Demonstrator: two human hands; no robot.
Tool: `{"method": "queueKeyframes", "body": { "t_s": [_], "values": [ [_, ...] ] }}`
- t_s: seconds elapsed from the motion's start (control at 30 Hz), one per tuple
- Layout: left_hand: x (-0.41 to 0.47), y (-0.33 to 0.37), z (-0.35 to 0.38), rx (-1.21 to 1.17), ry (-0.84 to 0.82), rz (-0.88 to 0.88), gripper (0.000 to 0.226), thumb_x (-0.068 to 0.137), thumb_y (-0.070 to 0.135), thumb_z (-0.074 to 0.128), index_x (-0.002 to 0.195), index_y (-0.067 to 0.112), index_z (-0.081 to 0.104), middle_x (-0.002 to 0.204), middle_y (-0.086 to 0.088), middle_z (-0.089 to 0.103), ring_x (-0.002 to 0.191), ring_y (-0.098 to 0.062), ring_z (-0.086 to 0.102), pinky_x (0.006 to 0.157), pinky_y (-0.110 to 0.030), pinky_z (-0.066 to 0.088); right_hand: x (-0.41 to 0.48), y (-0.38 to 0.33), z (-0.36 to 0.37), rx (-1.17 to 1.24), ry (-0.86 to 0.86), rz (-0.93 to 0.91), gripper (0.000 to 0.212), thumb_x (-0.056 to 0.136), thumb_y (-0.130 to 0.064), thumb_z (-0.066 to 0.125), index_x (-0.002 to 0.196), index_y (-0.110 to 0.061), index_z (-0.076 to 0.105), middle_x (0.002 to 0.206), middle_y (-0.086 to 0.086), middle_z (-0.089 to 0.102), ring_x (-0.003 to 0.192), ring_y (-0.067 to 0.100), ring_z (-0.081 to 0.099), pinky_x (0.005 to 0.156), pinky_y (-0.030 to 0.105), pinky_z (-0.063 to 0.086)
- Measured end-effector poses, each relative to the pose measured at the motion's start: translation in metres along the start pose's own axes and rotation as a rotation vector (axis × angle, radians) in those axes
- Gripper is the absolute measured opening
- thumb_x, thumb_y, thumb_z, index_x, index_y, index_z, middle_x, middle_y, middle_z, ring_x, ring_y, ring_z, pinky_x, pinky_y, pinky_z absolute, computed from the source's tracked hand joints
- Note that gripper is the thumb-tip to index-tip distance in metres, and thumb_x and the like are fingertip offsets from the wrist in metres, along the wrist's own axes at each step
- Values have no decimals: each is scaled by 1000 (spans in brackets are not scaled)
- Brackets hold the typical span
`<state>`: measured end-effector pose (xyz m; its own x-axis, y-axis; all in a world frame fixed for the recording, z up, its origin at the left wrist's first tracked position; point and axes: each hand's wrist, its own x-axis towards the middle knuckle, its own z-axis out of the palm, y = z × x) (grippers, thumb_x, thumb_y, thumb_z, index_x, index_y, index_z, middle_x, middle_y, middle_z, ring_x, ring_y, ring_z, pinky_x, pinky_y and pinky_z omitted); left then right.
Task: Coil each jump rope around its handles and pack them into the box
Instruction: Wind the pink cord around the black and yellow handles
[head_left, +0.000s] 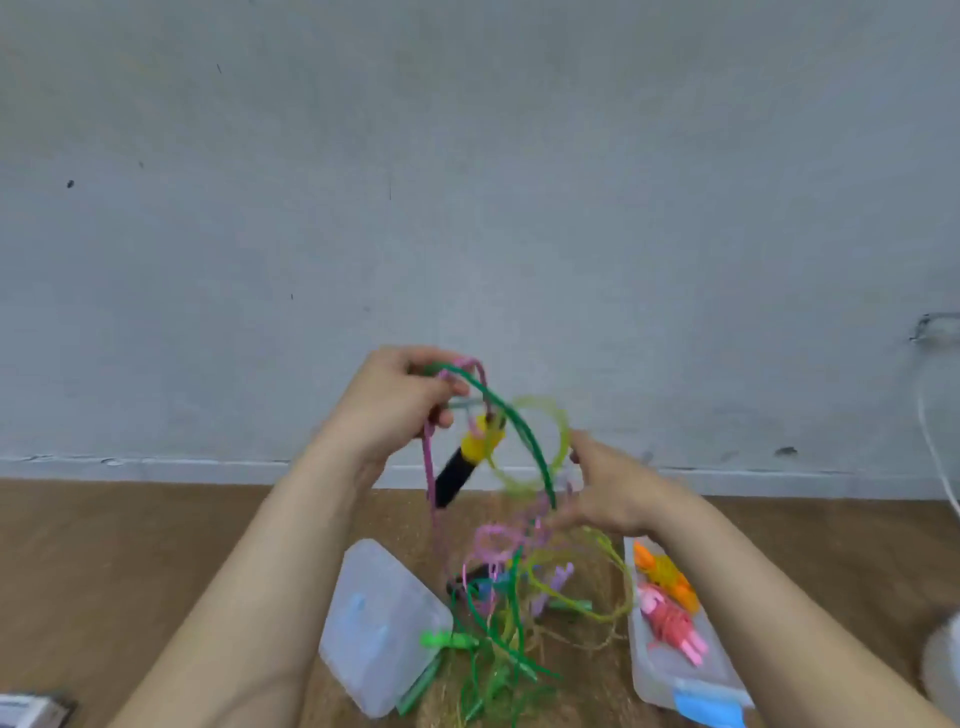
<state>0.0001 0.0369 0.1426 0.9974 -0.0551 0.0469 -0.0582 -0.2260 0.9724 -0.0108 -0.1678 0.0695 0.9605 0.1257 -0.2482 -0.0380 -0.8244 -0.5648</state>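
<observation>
My left hand is raised in front of the wall, closed on a bunch of tangled ropes: a pink rope and a dark green rope. A black handle with a yellow cap hangs just below that hand. My right hand holds the tangle lower right, fingers around a yellow-green rope loop. More ropes and green handles lie in a heap on the floor. A clear plastic box at the right holds coiled orange and pink ropes.
A clear plastic lid lies on the floor left of the heap. The floor is wood-patterned, with a grey wall and white skirting behind. A white cable runs down the wall at the far right. A dark object sits at the bottom left corner.
</observation>
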Motion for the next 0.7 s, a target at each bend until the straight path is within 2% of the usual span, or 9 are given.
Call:
{"method": "queueKeyframes", "body": {
  "t_s": [0.07, 0.13, 0.2, 0.27, 0.33, 0.4, 0.47, 0.57, 0.7],
  "values": [
    [1, -29, 10, 58, -56, -117, 17, 87, 2, 56, 91, 7, 71, 66, -4, 67, 42, -9, 42, 43, -18, 31, 0, 8, 10, -52, -77, 53, 95, 78, -23, 76, 153, -17, 18, 150, 9, 38, 130, 22, 47, 99, 29, 43],
    [1, -49, 20, 118, -111, -165, 19, 90, 6, 52, 92, 6, 71, 60, -5, 65, 41, -10, 37, 40, -16, 28, 5, 9, 12, 127, -39, 14, 80, 85, -19, 69, 151, -24, 25, 148, 7, 42, 125, 19, 50, 91, 27, 45],
    [1, -52, 26, 120, -137, -124, 23, 92, 5, 49, 91, 10, 71, 55, -2, 62, 41, -10, 32, 39, -16, 25, 8, 1, 16, 394, -37, -51, 69, 87, -18, 68, 146, -32, 35, 141, 2, 48, 120, 14, 53, 83, 25, 45],
    [2, -44, 25, 22, -141, -54, 25, 93, 4, 48, 90, 13, 71, 54, -2, 57, 41, -10, 27, 40, -18, 22, 7, -12, 21, 538, -118, -132, 57, 90, -13, 65, 139, -32, 43, 129, -7, 56, 110, 5, 57, 72, 15, 46],
    [4, -38, 20, -98, -158, 0, 25, 95, 3, 48, 92, 14, 71, 57, -6, 54, 40, -9, 25, 40, -17, 20, 7, -22, 31, 588, -197, -203, 42, 92, -6, 61, 131, -21, 53, 106, -12, 63, 86, -2, 61, 61, 9, 44],
    [3, -37, 17, -146, -157, 48, 25, 95, 3, 49, 95, 16, 70, 61, -9, 58, 40, -9, 25, 39, -16, 22, 10, -28, 35, 552, -179, -217, 21, 91, -6, 62, 112, -10, 63, 84, -2, 67, 66, 4, 61, 57, 13, 45],
    [4, -38, 15, -122, -104, 85, 24, 93, 3, 51, 100, 19, 69, 60, -8, 61, 40, -10, 28, 39, -16, 26, 16, -27, 34, 495, -75, -223, 3, 89, -10, 66, 91, -8, 66, 75, 9, 65, 63, 14, 57, 61, 25, 45],
    [8, -42, 8, -68, -17, 106, 29, 91, 5, 57, 111, 23, 64, 57, -1, 58, 40, -8, 34, 42, -15, 30, 16, -24, 26, 508, -13, -205, 10, 84, -13, 72, 78, -15, 64, 69, 10, 56, 65, 17, 49, 62, 29, 40],
    [10, -41, -8, -80, 7, 68, 44, 84, 14, 71, 122, 32, 56, 73, 1, 68, 47, -6, 46, 47, -16, 38, 11, -23, 15, 642, -30, -201, 9, 90, -14, 66, 87, -7, 69, 67, 3, 63, 60, 10, 55, 54, 18, 45]
  ]
}}
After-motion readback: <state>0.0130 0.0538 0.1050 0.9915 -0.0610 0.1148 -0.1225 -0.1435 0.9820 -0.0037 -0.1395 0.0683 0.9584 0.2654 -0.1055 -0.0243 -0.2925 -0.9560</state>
